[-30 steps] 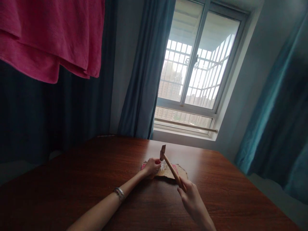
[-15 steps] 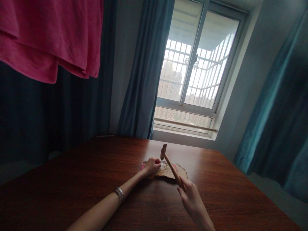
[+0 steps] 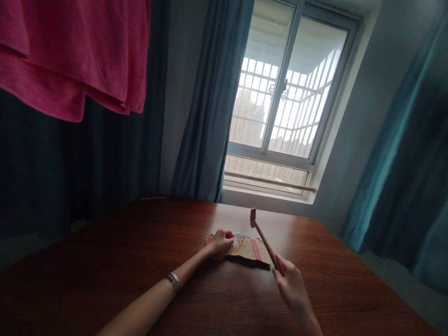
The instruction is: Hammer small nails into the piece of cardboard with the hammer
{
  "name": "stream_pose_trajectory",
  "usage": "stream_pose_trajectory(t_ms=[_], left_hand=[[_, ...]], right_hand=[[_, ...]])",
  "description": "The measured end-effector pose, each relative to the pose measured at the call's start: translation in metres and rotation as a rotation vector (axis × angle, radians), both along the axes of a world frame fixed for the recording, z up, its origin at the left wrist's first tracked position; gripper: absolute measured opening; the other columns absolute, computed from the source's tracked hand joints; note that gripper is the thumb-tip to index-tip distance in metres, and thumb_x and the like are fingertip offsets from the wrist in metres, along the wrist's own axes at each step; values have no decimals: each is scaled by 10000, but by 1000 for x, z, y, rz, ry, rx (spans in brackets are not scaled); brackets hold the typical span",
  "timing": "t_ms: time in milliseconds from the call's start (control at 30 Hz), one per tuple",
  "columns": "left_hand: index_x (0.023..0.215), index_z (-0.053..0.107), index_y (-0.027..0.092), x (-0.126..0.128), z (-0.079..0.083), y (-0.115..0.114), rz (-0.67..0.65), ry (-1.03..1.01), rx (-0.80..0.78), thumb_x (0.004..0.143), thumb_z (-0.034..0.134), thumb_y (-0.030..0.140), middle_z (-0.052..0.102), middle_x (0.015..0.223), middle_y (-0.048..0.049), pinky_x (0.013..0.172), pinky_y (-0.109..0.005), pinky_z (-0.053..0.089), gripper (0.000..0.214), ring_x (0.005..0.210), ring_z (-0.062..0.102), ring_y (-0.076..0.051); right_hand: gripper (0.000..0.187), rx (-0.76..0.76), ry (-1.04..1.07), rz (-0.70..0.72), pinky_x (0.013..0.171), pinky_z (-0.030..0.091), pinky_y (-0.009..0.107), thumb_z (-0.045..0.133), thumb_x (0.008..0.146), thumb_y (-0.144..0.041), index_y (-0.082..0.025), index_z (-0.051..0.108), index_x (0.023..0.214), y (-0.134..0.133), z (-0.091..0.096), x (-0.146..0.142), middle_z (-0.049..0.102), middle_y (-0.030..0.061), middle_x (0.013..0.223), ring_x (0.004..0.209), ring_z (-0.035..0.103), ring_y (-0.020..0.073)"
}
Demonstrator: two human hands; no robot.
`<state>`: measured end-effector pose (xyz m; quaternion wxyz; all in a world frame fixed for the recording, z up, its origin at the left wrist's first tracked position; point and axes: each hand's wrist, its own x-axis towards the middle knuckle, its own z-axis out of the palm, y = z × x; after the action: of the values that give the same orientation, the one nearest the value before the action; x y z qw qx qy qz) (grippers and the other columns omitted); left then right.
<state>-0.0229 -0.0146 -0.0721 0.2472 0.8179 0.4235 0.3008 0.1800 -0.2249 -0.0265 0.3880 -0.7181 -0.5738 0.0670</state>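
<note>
My right hand (image 3: 290, 279) is wrapped round the wooden handle of a hammer (image 3: 265, 241). The hammer's head is raised above the far right part of a piece of cardboard (image 3: 248, 249) lying on the table. This cardboard is brown with pink-red patches, a torn near edge and many small holes. A row of several thin nails (image 3: 240, 238) stands upright in it, just right of my left hand (image 3: 220, 242). That hand rests at the cardboard's left part, fingers pinched together; what they hold is too small to make out.
Both arms lie over a brown wooden table (image 3: 196, 298). Beyond its far edge are a barred window (image 3: 280, 102) and a blue curtain (image 3: 206, 116). A pink cloth (image 3: 115, 60) hangs at upper left, and another curtain (image 3: 392, 163) hangs on the right.
My right hand has moved right and slightly nearer with the hammer, whose head swung away from my left fingers. My left hand stays in place; more of the cardboard shows.
</note>
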Motion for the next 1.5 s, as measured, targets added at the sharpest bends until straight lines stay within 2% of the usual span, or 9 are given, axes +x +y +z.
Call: stream_pose_trajectory(t_ms=[267,367,467,567,800,1000,1200,1400,1500], left_hand=[[850,709,100,-16,12,11,-218,-32,-161,646,577,310,685,777,-43,603,-221,406,321,726,593,-179],[911,700,102,-22,16,17,-232,2,-197,646,577,293,681,795,-49,607,-235,418,349,725,597,-184],[952,688,112,-27,21,23,-222,75,-124,635,608,312,667,840,-62,651,-251,430,384,775,593,-197],[1016,662,154,-32,27,26,-241,147,-28,591,676,400,628,975,-65,760,-263,427,492,903,567,-215],[1197,526,174,-29,31,13,-370,305,-47,470,748,524,504,1202,-84,935,-276,349,837,1120,445,-257],[1165,541,184,-23,37,-2,-405,318,-79,472,754,505,542,1168,-70,896,-303,378,793,1070,481,-286],[1164,530,188,-22,36,-1,-389,371,-59,455,753,529,517,1167,-76,921,-319,368,818,1086,461,-289],[1139,526,228,-22,31,3,-359,420,-36,433,732,597,442,1166,-66,946,-314,348,824,1119,403,-281],[1114,534,228,-21,28,5,-359,422,-26,425,730,611,439,1136,-63,929,-313,356,813,1098,405,-278]], right_hand=[[481,-203,-278,-211,763,427,265,394,798,-182,-145,469,1272,12,-27,59,627,129,1017,973,585,240],[475,-233,-351,-235,767,424,278,380,813,-168,-129,456,1280,12,-38,72,622,133,960,930,589,235],[462,-243,-429,-263,785,416,284,375,823,-160,-144,458,1277,12,-47,78,607,123,938,922,580,228],[447,-241,-499,-278,787,412,292,377,831,-164,-162,463,1269,12,-53,79,585,121,969,951,555,232],[459,-254,-541,-282,724,422,295,385,820,-143,-213,459,1267,14,-54,75,549,114,999,945,534,236],[457,-243,-565,-275,707,426,296,344,820,-107,-188,485,1248,10,-51,66,532,119,941,891,536,236],[467,-274,-577,-279,710,420,273,355,803,-83,-183,492,1238,12,-51,55,527,120,945,888,538,223],[437,-309,-674,-332,705,406,366,345,815,-105,-206,533,1197,15,-50,44,560,135,894,845,558,263],[359,-290,-692,-332,689,404,399,352,831,-170,-189,616,1074,18,-39,43,576,155,867,845,548,299]])
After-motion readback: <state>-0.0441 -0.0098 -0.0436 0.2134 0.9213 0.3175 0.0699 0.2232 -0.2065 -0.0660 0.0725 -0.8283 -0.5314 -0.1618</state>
